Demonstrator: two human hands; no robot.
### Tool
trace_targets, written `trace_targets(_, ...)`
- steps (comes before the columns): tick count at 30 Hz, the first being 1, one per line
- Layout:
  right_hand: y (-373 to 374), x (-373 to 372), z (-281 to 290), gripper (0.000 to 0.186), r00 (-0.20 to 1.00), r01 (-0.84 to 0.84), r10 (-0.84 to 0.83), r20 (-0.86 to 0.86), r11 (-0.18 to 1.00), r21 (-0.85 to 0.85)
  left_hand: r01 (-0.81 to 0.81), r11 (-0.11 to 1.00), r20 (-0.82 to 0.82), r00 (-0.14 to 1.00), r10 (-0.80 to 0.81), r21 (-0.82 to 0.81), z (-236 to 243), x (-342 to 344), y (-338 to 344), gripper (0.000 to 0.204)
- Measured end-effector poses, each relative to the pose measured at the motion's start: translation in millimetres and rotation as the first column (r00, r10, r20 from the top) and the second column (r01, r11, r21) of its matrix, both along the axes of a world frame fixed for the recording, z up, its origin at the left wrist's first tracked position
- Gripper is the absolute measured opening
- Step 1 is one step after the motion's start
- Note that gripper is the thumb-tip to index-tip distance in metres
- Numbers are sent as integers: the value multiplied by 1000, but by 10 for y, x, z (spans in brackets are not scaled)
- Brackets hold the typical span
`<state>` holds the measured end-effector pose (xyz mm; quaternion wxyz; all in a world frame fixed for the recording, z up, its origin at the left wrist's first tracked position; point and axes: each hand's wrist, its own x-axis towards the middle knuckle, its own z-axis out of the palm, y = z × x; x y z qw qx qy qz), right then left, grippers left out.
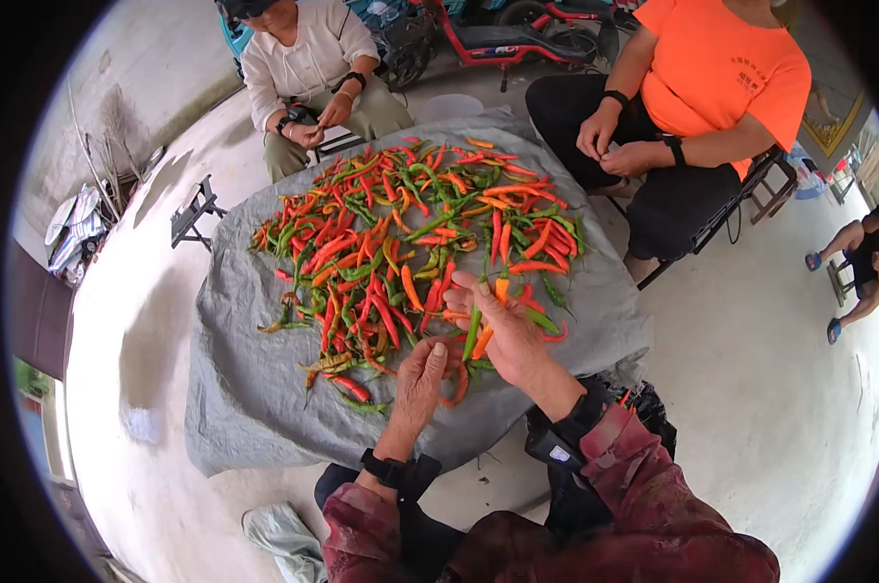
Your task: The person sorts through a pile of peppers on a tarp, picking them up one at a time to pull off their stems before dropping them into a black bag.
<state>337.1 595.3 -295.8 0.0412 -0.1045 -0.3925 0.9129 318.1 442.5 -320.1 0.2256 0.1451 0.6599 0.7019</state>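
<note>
A wide heap of red, orange and green chili peppers (400, 233) lies spread on a grey tarp (245, 389). My right hand (502, 325) is over the near edge of the heap, holding a few green and orange peppers (478, 335) that hang from its fingers. My left hand (420, 384) is just below and left of it, fingers curled, touching an orange pepper (456, 389) at the heap's edge. Both wrists wear black bands.
Two people sit across the tarp: one in a beige shirt (303, 58) at the far left, one in an orange shirt (711, 68) at the far right. A small black stool (194, 212) stands to the left. A red scooter (498, 39) is behind. Another person (862, 262) sits at right.
</note>
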Motion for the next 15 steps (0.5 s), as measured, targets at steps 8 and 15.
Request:
trace_targets(8, -160, -13, -91, 44, 993, -52, 90, -75, 915, 399, 91, 996, -123, 988, -91, -8, -172, -21, 136, 30)
trace_targets(15, -110, 81, -30, 44, 995, -99, 90, 41, 924, 370, 80, 997, -53, 995, -80, -5, -87, 41, 68, 27)
